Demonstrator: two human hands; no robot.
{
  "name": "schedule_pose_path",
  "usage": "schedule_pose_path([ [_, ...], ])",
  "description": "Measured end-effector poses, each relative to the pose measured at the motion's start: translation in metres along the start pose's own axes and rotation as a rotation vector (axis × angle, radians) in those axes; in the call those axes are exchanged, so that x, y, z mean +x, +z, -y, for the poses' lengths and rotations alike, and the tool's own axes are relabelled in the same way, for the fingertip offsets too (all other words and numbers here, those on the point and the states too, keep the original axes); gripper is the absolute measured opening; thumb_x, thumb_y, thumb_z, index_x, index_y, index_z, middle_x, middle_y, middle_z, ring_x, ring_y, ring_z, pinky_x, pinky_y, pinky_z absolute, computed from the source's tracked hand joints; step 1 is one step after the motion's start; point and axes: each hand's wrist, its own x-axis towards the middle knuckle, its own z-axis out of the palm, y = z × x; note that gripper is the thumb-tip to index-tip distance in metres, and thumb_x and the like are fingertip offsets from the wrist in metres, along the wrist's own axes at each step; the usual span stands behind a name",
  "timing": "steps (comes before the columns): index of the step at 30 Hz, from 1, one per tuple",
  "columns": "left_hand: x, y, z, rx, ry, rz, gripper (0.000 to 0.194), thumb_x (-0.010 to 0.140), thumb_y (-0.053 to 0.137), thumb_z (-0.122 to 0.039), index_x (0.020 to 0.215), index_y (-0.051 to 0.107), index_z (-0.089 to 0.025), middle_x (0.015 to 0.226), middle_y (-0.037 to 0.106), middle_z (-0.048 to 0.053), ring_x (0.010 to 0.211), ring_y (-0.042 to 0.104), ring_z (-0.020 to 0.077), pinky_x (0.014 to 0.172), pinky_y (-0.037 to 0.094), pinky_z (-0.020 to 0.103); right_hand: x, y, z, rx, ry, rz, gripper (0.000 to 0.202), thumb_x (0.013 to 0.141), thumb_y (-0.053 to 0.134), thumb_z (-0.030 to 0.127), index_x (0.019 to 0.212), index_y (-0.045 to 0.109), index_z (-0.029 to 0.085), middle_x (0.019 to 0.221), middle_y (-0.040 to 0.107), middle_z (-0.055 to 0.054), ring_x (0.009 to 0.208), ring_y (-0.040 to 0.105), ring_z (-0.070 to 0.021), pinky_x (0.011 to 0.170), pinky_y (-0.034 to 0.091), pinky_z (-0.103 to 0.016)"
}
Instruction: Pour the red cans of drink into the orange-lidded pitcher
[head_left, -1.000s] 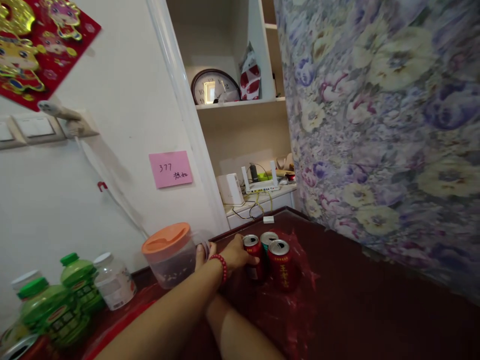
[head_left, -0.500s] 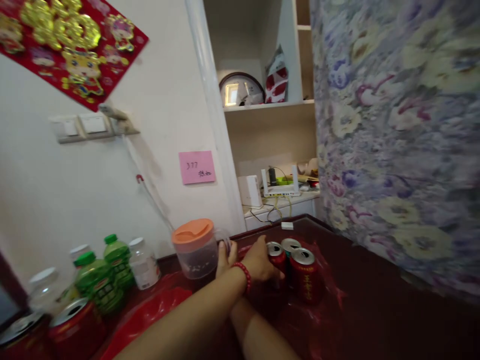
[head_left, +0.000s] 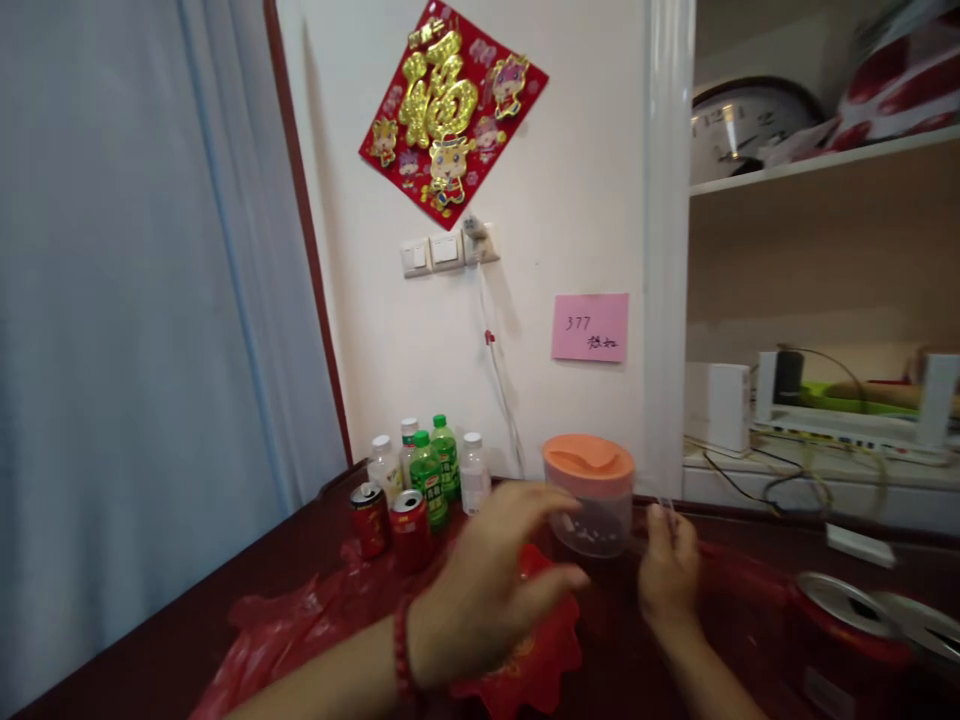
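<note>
My left hand (head_left: 480,595) is up over the table (head_left: 615,650), empty, fingers and thumb spread wide, slightly blurred. Red bead bracelet (head_left: 403,650) on that wrist. Red scalloped dish (head_left: 551,650) sits under and past that hand, partly hidden by it; can't tell if the hand touches it. Right hand (head_left: 671,575) is closed at the clear handle of the orange-lidded pitcher (head_left: 596,515), fingers curled narrow around it. Pitcher is upright on the table against the wall side, lid on, between my two hands and a bit beyond them, some small pale bits visible low in it. Left of the pitcher: white-capped bottle (head_left: 475,480), then two green-capped bottles (head_left: 431,490), then two more white-capped bottles (head_left: 385,470), all upright in a cluster. Two red cans (head_left: 411,535) stand just in front of that cluster, tops up, the right one visibly open. Crumpled red plastic bag (head_left: 300,635) lies nearer me, left of the dish. At lower right, an open red can (head_left: 847,650) stands with another can (head_left: 926,630) right behind it, partly cut off by the frame; right hand is left of both, clear of them. Small white box (head_left: 860,545) lies past those cans, near the shelf unit. Pink note (head_left: 590,328) reading 377 is on the wall above the pitcher.
</note>
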Motion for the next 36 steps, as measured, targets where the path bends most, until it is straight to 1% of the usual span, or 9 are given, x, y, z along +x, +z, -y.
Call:
schedule_pose_path([
  [3, -0.024, -0.054, 0.058, 0.071, -0.299, -0.331, 0.042, 0.082, 0.071, -0.032, 0.122, 0.062, -0.022, 0.132, 0.063, 0.011, 0.126, 0.056, 0.0298, 0.112, 0.04, 0.05, 0.0, 0.0, -0.003, -0.068, 0.012, -0.025, 0.045, 0.093, 0.056, 0.063, 0.091, 0.06, 0.018, 0.081, 0.056, 0.001, 0.072, 0.053, -0.0159, 0.072, 0.045, -0.034],
  [6, -0.056, -0.085, 0.121, 0.007, -0.602, -0.505, 0.064, 0.076, 0.075, -0.038, 0.132, 0.052, -0.018, 0.144, 0.053, 0.016, 0.123, 0.059, 0.0334, 0.106, 0.046, 0.051, 0.001, -0.002, 0.0, -0.101, 0.035, -0.035, 0.063, 0.08, 0.054, 0.081, 0.09, 0.06, 0.019, 0.08, 0.058, 0.0, 0.073, 0.052, -0.0195, 0.07, 0.039, -0.035],
  [10, -0.093, -0.082, 0.182, -0.122, -0.718, -0.573, 0.09, 0.054, 0.088, -0.031, 0.133, 0.048, -0.015, 0.145, 0.052, 0.019, 0.132, 0.053, 0.0361, 0.111, 0.043, 0.048, 0.002, -0.005, 0.002, -0.115, 0.05, -0.025, 0.068, 0.075, 0.053, 0.086, 0.086, 0.062, 0.019, 0.078, 0.059, -0.001, 0.074, 0.05, -0.021, 0.071, 0.036, -0.036],
  [15, -0.1, -0.056, 0.21, -0.223, -0.836, -0.565, 0.09, 0.048, 0.089, -0.025, 0.128, 0.051, -0.013, 0.131, 0.064, 0.018, 0.126, 0.059, 0.0361, 0.112, 0.041, 0.049, 0.002, -0.006, -0.003, -0.083, 0.035, -0.008, 0.061, 0.082, 0.052, 0.078, 0.086, 0.064, 0.018, 0.08, 0.063, -0.003, 0.077, 0.055, -0.022, 0.073, 0.04, -0.035],
  [18, -0.097, -0.051, 0.215, -0.261, -0.846, -0.567, 0.077, 0.051, 0.087, -0.028, 0.119, 0.055, -0.013, 0.12, 0.07, 0.016, 0.116, 0.065, 0.0355, 0.107, 0.045, 0.05, 0.004, -0.006, -0.007, -0.046, 0.039, -0.011, 0.058, 0.085, 0.052, 0.075, 0.087, 0.064, 0.018, 0.077, 0.064, -0.003, 0.075, 0.057, -0.0225, 0.07, 0.043, -0.035],
  [21, -0.095, -0.052, 0.207, -0.275, -0.847, -0.562, 0.074, 0.051, 0.088, -0.033, 0.115, 0.056, -0.014, 0.116, 0.071, 0.015, 0.112, 0.066, 0.0353, 0.103, 0.049, 0.049, 0.004, -0.005, -0.009, -0.005, 0.057, -0.026, 0.057, 0.085, 0.054, 0.073, 0.088, 0.064, 0.018, 0.075, 0.063, -0.002, 0.071, 0.059, -0.0223, 0.068, 0.046, -0.035],
  [27, -0.065, -0.05, 0.139, -0.479, -0.73, -0.547, 0.08, 0.064, 0.085, -0.038, 0.131, 0.048, -0.015, 0.129, 0.067, 0.016, 0.116, 0.066, 0.0327, 0.101, 0.051, 0.047, 0.002, -0.003, -0.005, 0.081, 0.123, -0.066, 0.054, 0.084, 0.059, 0.071, 0.087, 0.065, 0.018, 0.073, 0.063, 0.0, 0.068, 0.058, -0.0188, 0.066, 0.047, -0.032],
  [31, -0.025, -0.031, 0.104, -0.552, -0.624, -0.489, 0.078, 0.062, 0.087, -0.036, 0.127, 0.049, -0.014, 0.126, 0.067, 0.018, 0.115, 0.065, 0.0334, 0.102, 0.05, 0.05, -0.001, -0.001, 0.003, 0.131, 0.169, -0.078, 0.049, 0.083, 0.065, 0.067, 0.087, 0.066, 0.017, 0.073, 0.063, 0.001, 0.065, 0.057, -0.0156, 0.064, 0.045, -0.03],
  [36, -0.001, 0.005, 0.093, -0.677, -0.577, -0.463, 0.076, 0.062, 0.085, -0.032, 0.126, 0.048, -0.015, 0.123, 0.067, 0.017, 0.108, 0.067, 0.0312, 0.099, 0.051, 0.049, -0.002, 0.001, 0.009, 0.195, 0.188, -0.055, 0.047, 0.084, 0.068, 0.064, 0.086, 0.065, 0.017, 0.07, 0.061, 0.002, 0.063, 0.055, -0.0135, 0.063, 0.044, -0.028],
])
